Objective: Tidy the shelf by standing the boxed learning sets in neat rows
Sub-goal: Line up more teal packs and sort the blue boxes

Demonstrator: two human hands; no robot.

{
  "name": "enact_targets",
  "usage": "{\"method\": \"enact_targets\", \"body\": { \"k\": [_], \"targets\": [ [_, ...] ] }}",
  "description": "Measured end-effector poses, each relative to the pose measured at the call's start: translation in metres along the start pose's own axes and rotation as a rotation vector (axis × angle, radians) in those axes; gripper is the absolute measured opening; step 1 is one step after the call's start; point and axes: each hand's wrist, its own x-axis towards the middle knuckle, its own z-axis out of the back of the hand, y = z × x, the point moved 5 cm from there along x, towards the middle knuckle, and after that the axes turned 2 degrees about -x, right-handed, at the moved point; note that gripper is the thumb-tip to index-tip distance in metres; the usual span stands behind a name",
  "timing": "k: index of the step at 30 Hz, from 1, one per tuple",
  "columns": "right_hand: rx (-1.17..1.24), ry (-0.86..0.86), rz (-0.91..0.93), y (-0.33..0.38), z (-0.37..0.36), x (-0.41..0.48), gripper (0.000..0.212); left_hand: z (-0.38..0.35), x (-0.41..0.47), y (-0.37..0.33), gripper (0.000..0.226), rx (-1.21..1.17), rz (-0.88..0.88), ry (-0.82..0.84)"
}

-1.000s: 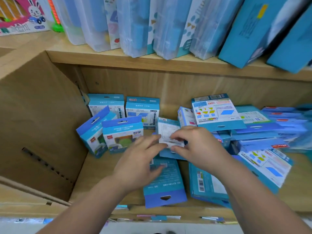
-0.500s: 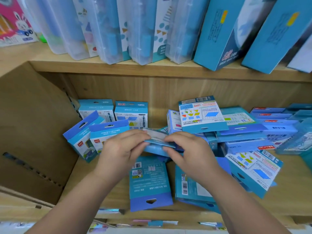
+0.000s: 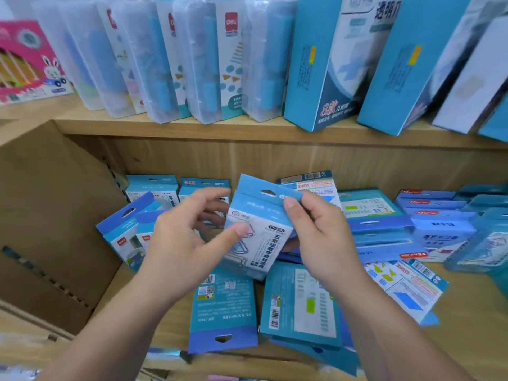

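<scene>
Above wooden shelf (image 3: 472,325), hands (image 3: 181,243) (image 3: 321,237) pinch glossy rectangular box (image 3: 258,243)

Upper board (image 3: 247,130): carries three groups of goods, all standing on end.

1. Far left: one pink box (image 3: 30,64) printed with a cartoon rabbit, its front facing the room.
2. Centre: a row of translucent plastic cases (image 3: 154,67), packed side by side with blue contents visible through the walls. The cases lean slightly.
3. Right: tall blue cartons (image 3: 310,70), tilted and resting against one another. A white-faced carton (image 3: 472,78) stands behind them near the right edge.

Lower left: a brown cardboard carton (image 3: 55,215) with a perforated line across its side panel.
</scene>
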Motion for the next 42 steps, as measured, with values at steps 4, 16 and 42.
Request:
{"method": "enact_targets", "body": {
  "k": [4,16,42],
  "targets": [
    [0.158,-0.021,-0.125,0.011,0.017,-0.006,0.028,-0.015,0.007,-0.004,0.039,-0.080,0.030,0.082],
    [-0.032,-0.176,-0.004,0.032,0.089,-0.057,0.033,-0.080,0.004,-0.026,0.037,-0.375,0.035,0.356],
    [-0.333,-0.504,-0.100,-0.109,0.350,-0.122,0.045,-0.386,-0.024,-0.125,0.031,-0.120,0.097,0.455]
  ]
}}
